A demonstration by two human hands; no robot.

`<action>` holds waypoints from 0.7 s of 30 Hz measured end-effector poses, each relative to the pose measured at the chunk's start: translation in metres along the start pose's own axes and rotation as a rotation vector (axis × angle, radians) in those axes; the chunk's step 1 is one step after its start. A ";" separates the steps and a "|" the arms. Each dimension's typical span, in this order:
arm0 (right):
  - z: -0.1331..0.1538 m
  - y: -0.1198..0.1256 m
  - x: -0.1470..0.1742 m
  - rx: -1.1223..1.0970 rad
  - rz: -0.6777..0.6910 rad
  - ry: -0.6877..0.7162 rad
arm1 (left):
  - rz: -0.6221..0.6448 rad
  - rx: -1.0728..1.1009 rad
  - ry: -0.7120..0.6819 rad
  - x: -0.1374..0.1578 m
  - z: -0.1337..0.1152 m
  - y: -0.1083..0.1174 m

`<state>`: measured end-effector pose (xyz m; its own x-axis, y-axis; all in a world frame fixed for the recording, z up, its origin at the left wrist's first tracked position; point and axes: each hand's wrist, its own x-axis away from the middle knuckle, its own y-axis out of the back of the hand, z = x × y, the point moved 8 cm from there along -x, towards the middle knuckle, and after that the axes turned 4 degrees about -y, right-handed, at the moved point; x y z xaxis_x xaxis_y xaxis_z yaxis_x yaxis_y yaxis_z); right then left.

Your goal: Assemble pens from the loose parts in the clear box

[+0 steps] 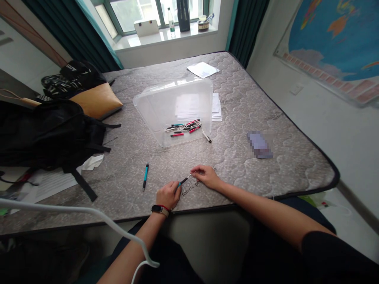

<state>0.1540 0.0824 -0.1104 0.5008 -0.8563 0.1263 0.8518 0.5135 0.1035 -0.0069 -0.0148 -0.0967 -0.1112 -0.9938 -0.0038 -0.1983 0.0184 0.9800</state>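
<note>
One teal-and-black pen [184,181] lies near centre: your left hand [168,196] grips its barrel, apparently to steady it, while your right hand [206,176] pinches its tip end. Farther off, a clear bin [160,106] corrals loose pens [189,127] on the quilted mattress [284,169], lit by the far window [134,15].

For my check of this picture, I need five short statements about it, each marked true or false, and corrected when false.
1. The left hand holds a teal-and-black pen. True.
2. The right hand is on the backpack. False: its fingers are at the silver end of that pen.
3. A second teal-and-black pen lies on the mattress. True.
4. Every pen in the pile of pens is teal. False: red ones show there too.
5. A world map hangs on the wall. True.
</note>
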 end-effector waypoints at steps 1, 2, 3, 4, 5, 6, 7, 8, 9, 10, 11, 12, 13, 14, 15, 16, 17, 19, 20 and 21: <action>0.000 0.000 0.000 -0.015 0.000 -0.007 | 0.000 -0.003 0.000 0.000 0.000 0.000; -0.001 0.000 -0.001 -0.032 0.000 -0.014 | 0.000 -0.007 0.000 0.000 0.000 0.000; -0.001 0.000 0.000 -0.045 0.005 -0.019 | 0.001 -0.011 -0.002 0.000 0.000 0.000; 0.000 0.000 0.000 -0.050 0.010 -0.018 | 0.001 -0.015 -0.005 0.000 0.000 -0.001; 0.001 -0.001 0.001 -0.040 0.014 -0.006 | 0.002 -0.018 -0.008 0.000 0.001 -0.001; 0.003 -0.001 0.003 -0.013 0.013 0.015 | 0.002 -0.020 -0.010 0.000 0.001 -0.001; 0.006 -0.002 0.004 0.028 0.008 0.044 | 0.001 -0.022 -0.013 0.000 0.001 -0.001; 0.009 -0.003 0.006 0.076 -0.001 0.078 | 0.001 -0.024 -0.017 0.000 0.000 -0.001; 0.012 -0.004 0.008 0.124 -0.011 0.111 | 0.001 -0.026 -0.021 0.000 0.000 -0.001; 0.015 -0.006 0.009 0.164 -0.019 0.138 | 0.001 -0.028 -0.025 0.000 0.000 -0.002; 0.017 -0.007 0.010 0.190 -0.024 0.155 | 0.001 -0.030 -0.028 0.000 0.000 -0.002; 0.018 -0.009 0.010 0.202 -0.027 0.164 | 0.001 -0.030 -0.031 0.000 -0.001 -0.002; 0.019 -0.010 0.010 0.208 -0.028 0.168 | 0.002 -0.030 -0.032 0.000 -0.001 -0.002; 0.020 -0.011 0.010 0.212 -0.027 0.170 | 0.003 -0.029 -0.033 0.000 -0.001 -0.002; 0.020 -0.011 0.009 0.215 -0.025 0.171 | 0.005 -0.030 -0.031 0.000 -0.001 -0.002; 0.021 -0.012 0.008 0.221 -0.018 0.173 | 0.007 -0.032 -0.028 0.000 0.000 -0.003; 0.022 -0.013 0.008 0.229 -0.008 0.174 | 0.010 -0.034 -0.025 0.000 0.000 -0.003; 0.023 -0.014 0.007 0.255 0.009 0.176 | 0.015 -0.037 -0.018 0.001 0.000 -0.004; 0.024 -0.015 0.007 0.272 0.016 0.179 | 0.017 -0.036 -0.016 0.001 0.000 -0.004; 0.024 -0.015 0.008 0.288 0.024 0.183 | 0.018 -0.035 -0.016 0.001 0.000 -0.004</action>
<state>0.1412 0.0696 -0.0871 0.5613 -0.8264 -0.0440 0.7744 0.5058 0.3802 -0.0060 -0.0155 -0.1001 -0.1300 -0.9914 0.0113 -0.1620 0.0325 0.9863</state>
